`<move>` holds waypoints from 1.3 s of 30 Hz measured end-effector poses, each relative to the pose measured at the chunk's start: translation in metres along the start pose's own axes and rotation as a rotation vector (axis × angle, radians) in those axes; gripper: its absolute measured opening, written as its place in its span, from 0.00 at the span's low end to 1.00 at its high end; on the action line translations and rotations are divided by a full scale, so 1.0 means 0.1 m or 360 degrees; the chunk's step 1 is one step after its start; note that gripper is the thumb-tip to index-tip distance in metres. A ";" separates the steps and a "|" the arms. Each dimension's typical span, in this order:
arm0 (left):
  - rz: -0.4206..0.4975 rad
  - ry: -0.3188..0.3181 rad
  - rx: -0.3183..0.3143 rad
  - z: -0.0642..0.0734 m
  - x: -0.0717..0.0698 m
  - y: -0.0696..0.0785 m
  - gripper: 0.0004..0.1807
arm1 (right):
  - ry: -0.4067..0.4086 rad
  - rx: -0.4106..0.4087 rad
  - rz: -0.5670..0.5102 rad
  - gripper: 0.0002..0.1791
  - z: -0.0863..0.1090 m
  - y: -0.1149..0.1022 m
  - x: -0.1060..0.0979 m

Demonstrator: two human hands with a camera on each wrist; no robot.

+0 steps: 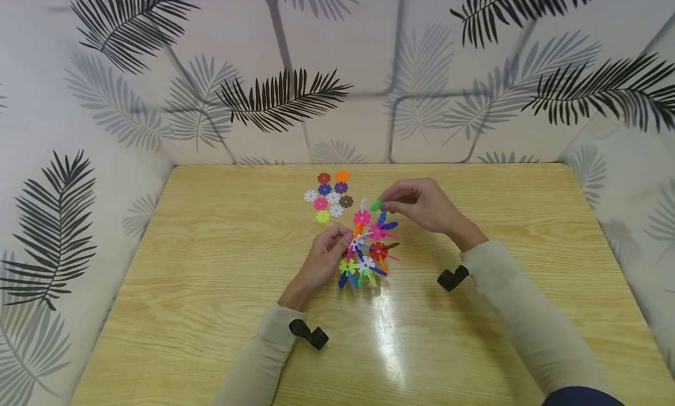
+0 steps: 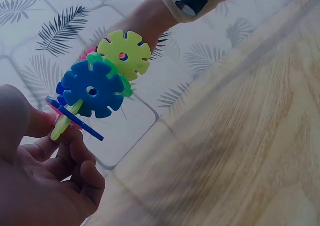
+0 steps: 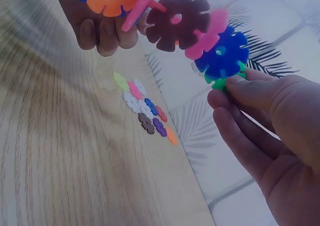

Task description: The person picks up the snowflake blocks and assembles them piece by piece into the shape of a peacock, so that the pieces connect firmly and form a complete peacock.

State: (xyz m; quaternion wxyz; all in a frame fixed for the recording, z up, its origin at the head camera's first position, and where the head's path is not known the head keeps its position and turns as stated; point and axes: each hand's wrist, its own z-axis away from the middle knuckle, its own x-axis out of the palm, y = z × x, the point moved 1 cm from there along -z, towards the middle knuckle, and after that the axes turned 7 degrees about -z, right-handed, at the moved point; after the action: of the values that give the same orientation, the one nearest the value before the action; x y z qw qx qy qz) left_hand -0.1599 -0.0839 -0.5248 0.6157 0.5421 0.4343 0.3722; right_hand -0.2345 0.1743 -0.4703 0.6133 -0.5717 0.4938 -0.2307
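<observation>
At the left, a pale sleeve runs off the lower edge, with a small black device at its cuff. The left hand pinches the near side of a many-coloured cluster of notched discs; its fingertips are partly covered, so which disc they grip is hard to tell. Just beyond, loose discs lie close together on the tabletop, red, orange, blue, purple, white, brown, pink and yellow-green. The cluster sits between the two hands, its inner joints hidden by overlapping pieces; the right-wrist view cuts off its top. At its far side a green disc is held between thumb and fingers of the right hand. In the right-wrist view a blue disc and the fingers cover most of the green one, and whether the two are joined cannot be told. In the left-wrist view the discs hide most of the right hand. Farther right, another pale sleeve ends at a dark blue patch, cut off by the lower edge.
</observation>
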 end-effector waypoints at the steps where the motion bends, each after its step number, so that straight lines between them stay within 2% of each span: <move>1: -0.0006 0.0000 0.0003 0.00 0.00 0.00 0.13 | -0.0009 -0.0015 0.0011 0.07 0.00 0.00 0.01; 10: 0.0000 -0.0036 0.0021 0.01 0.00 -0.02 0.13 | -0.0074 -0.0138 0.0158 0.07 0.00 -0.08 0.03; 16: -0.0027 -0.0098 0.0011 0.02 -0.01 -0.02 0.13 | -0.0165 -0.0215 0.0234 0.09 0.00 -0.13 0.06; 21: -0.0102 -0.0199 0.0025 0.04 -0.01 0.00 0.12 | -0.0219 -0.0225 0.0246 0.06 -0.01 -0.16 0.09; 26: -0.0143 -0.0262 0.0032 0.05 0.00 0.01 0.12 | -0.0253 -0.0149 0.0198 0.06 -0.03 -0.15 0.12; 31: -0.0160 -0.0248 0.0032 0.04 -0.01 0.00 0.12 | -0.0241 -0.0116 0.0171 0.06 -0.03 -0.14 0.12; 39: -0.0133 -0.0151 -0.0023 0.01 -0.02 0.00 0.12 | -0.0184 -0.0095 0.0037 0.10 -0.06 -0.05 0.10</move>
State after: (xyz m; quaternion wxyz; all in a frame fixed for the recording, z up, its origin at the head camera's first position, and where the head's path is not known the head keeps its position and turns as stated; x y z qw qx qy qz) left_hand -0.1599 -0.0857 -0.5248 0.6544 0.5361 0.4242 0.3230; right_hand -0.2342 0.1618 -0.4686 0.6260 -0.5965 0.4708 -0.1753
